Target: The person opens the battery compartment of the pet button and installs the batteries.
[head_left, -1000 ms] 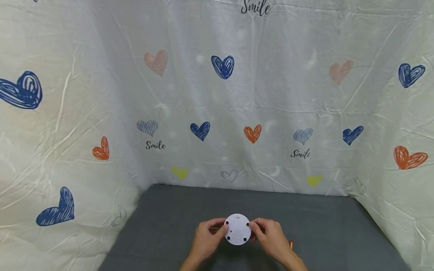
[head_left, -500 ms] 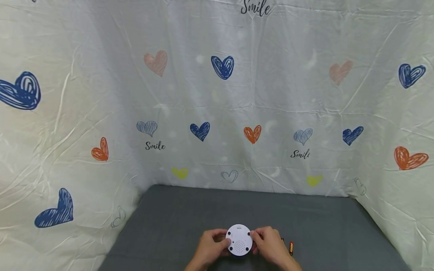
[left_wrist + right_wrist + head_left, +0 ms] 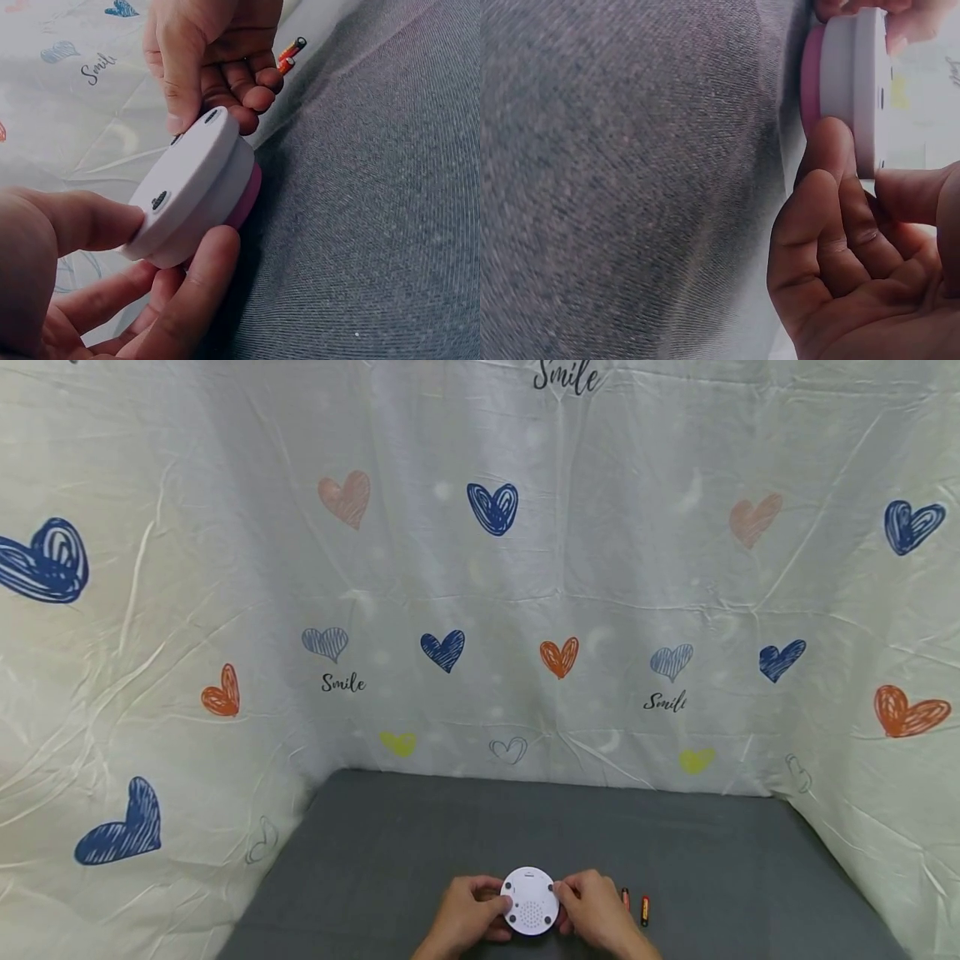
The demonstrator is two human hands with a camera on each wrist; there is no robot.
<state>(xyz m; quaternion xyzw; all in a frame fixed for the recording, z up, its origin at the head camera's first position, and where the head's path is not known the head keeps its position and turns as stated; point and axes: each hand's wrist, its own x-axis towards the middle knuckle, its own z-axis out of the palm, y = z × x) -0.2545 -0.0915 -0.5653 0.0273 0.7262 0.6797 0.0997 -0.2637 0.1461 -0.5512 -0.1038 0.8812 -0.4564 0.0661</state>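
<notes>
A round white device (image 3: pixel 528 910) with several dark feet and a patch of small holes faces up between my hands in the head view. Its side steps down to a pink band (image 3: pixel 247 198) on the underside. My left hand (image 3: pixel 467 912) grips the left edge, thumb on the white face and fingers below. Opposite it, my right hand (image 3: pixel 597 910) pinches the right edge between thumb and fingertips. In the right wrist view the pink layer (image 3: pixel 811 82) shows along the device's side, and my right fingers (image 3: pixel 826 154) curl under it.
Two small batteries, one (image 3: pixel 645 911) fully visible and another (image 3: pixel 626 897) partly behind my right hand, lie on the dark grey cloth (image 3: pixel 420 827). A pale curtain (image 3: pixel 600 568) printed with hearts encloses the back and sides.
Both hands have brought the device down and slightly right, nearer the front edge of the view. The batteries to the right show more clearly now; both hands keep their hold.
</notes>
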